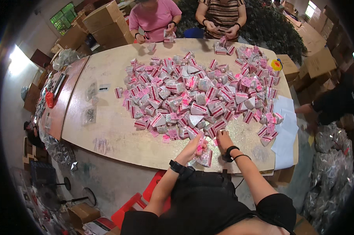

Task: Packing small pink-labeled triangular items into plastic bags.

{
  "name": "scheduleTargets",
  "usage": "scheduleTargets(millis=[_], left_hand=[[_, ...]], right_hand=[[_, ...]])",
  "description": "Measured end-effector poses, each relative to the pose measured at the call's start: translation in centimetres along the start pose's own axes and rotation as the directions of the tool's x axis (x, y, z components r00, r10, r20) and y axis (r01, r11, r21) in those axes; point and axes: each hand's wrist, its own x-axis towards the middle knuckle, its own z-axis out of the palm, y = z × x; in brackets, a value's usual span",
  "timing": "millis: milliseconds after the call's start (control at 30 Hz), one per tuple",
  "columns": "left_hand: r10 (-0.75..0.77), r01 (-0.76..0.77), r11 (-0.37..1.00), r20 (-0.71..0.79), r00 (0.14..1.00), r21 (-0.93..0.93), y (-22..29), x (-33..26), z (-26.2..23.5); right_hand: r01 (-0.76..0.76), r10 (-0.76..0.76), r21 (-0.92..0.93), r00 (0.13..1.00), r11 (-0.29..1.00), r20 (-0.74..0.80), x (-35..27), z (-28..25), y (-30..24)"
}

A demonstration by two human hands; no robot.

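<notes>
My left hand (pixel 192 149) is closed around bright pink tags (pixel 200 144) near the front edge of the table. Just under its fingers lies a small clear packet with a pink-and-white striped card top (pixel 205 158). To the right, my right hand (pixel 224 140) is at the near edge of a large pile of similar packets (pixel 198 109), its fingers curled. What those fingers hold, if anything, is too small to make out. The packets are wedge-shaped with greyish silvery contents, and more bright pink tags lie scattered among them.
The pile covers much of the pale table (pixel 106 133). White paper sheets (pixel 284 129) lie at the right edge, near a yellow tape roll (pixel 276 65). Across the table, a person in pink (pixel 155 17) and a person in stripes (pixel 222 15) handle packets. Red stools (pixel 132 207) stand below left.
</notes>
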Motion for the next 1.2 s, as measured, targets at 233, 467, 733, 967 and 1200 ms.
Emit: scheduleTargets(millis=[233, 467, 733, 967, 1200], left_hand=[[0.288, -0.281, 0.949, -0.033, 0.957, 0.143, -0.9, 1.3, -1.8], [0.321, -0.399, 0.882, 0.3, 0.898, 0.251, 1.6, 0.1, 2.2], [-0.103, -0.033, 0.959, 0.453, 0.886, 0.282, -0.4, 0.5, 1.4], [-0.093, -0.067, 0.869, 0.296, 0.951, 0.49, 0.1, -0.2, 1.8], [0.157, -0.152, 0.98, -0.023, 0.987, 0.131, 0.5, 0.2, 1.0]], right_hand=[[0.078, 0.059, 0.423, 0.951, 0.903, -0.302, -1.7, -6.5, 0.9], [0.28, -0.24, 0.608, 0.959, 0.743, -0.149, -4.4, -22.3, -2.4], [0.356, -0.134, 0.649, 0.921, 0.672, -0.366, -4.9, -19.1, -7.5], [-0.095, 0.534, 0.994, 0.844, 0.055, 0.051, -4.5, -5.4, -4.3], [-0.459, 0.564, 0.535, 0.825, 0.709, -0.04, -3.4, 1.8, -5.3]])
